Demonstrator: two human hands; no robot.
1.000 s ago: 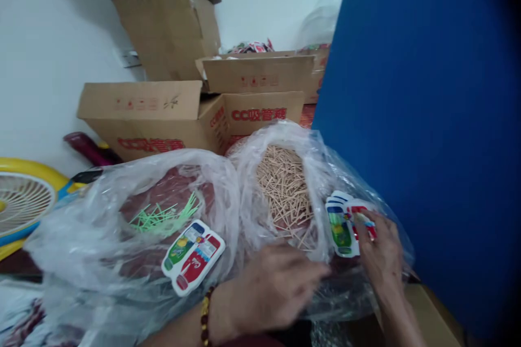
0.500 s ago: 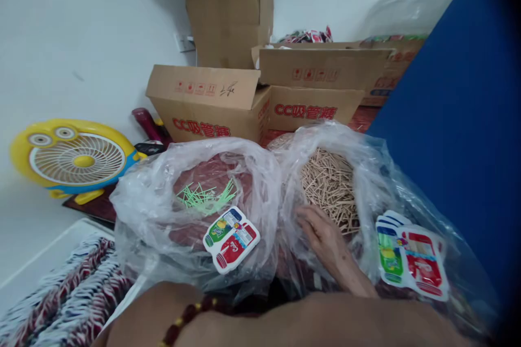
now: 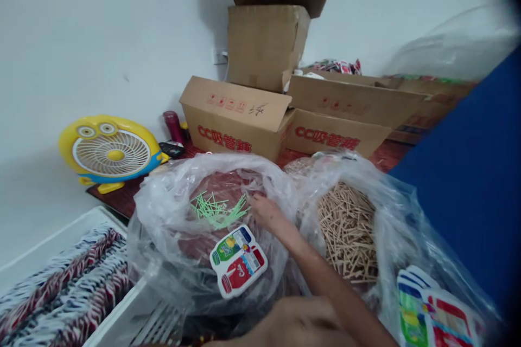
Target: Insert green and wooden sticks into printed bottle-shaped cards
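Right hand (image 3: 265,212): fingers at the 3 o'clock edge of the green sticks (image 3: 217,210); we cannot tell whether they pinch any.
Left hand (image 3: 299,322): blurred near our 6 o'clock; we cannot tell its state.
Clear bag (image 3: 157,200): holds the green sticks; we see a card (image 3: 239,261) at its 5 o'clock.
Tan sticks (image 3: 348,230): inside a 2nd bag (image 3: 393,211), 3 o'clock from the green sticks.

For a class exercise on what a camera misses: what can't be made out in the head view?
Head view:
Bare left hand: blurred and cut off by the bottom edge; grip unclear.
Bare right hand: fingertips too small to tell whether they grip thin green sticks.
Left brown cardboard box with red lettering: inside hidden by its raised flap.
Flat red-and-green printed pieces, lower right: cut off by the bottom edge.
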